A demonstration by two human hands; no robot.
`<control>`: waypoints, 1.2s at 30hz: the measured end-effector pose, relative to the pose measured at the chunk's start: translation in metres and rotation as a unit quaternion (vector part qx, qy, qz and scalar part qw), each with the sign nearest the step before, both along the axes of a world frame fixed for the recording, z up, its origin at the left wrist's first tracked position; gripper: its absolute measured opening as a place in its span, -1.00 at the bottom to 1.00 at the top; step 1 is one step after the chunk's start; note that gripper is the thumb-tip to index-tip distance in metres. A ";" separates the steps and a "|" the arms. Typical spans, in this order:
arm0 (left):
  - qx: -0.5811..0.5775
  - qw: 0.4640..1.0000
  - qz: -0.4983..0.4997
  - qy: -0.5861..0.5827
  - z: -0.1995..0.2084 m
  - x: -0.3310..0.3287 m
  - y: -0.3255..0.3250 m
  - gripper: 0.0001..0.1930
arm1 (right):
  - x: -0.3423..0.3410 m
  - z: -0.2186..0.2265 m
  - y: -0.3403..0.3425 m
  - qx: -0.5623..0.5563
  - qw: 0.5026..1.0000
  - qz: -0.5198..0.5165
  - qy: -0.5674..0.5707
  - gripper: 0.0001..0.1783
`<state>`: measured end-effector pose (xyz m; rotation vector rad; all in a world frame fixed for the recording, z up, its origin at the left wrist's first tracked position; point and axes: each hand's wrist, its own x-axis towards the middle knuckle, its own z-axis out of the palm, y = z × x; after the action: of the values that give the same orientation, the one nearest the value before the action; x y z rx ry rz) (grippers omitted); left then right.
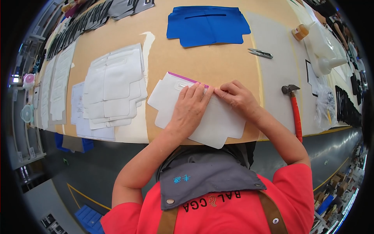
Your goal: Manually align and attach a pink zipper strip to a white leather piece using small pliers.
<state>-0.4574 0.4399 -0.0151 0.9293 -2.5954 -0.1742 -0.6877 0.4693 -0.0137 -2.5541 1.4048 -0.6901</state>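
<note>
A white, flat cut sheet (218,117) with notched corners lies at a slant by the table's near edge. Along its far edge runs a narrow purple strip (181,78), and a small slot shows near that edge. My left hand (189,107) rests flat on the sheet, its extended fingertips over the strip. Just to its right, my right hand (238,98) is closed in a pinch at the sheet's far edge, where the visible strip ends. Whatever is between those fingertips is hidden.
Similar white sheets (117,84) are stacked at left. Blue cut sheets (210,27) lie farther back. Thread snips (260,53), a red-handled hammer (295,113), an amber bottle (300,32) and a clear plastic bag (325,105) are on the right. Black pieces (78,33) line the far left.
</note>
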 end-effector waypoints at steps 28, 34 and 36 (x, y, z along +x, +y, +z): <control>-0.009 0.997 0.003 -0.071 -0.001 -0.036 0.035 -0.48 | -0.030 0.001 0.036 0.005 0.999 -0.038 -0.037 -0.55; 0.015 0.999 -0.022 -0.034 -0.006 -0.039 0.035 -0.45 | -0.039 -0.005 0.053 -0.004 0.997 -0.056 -0.046 -0.56; 0.026 0.999 -0.023 -0.030 -0.006 -0.041 0.036 -0.44 | -0.039 -0.001 0.051 -0.011 0.997 -0.055 -0.043 -0.53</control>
<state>-0.4982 0.4756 -0.0207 0.9065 -2.6793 -0.2295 -0.7267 0.5202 -0.0147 -2.4457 1.5267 -0.8265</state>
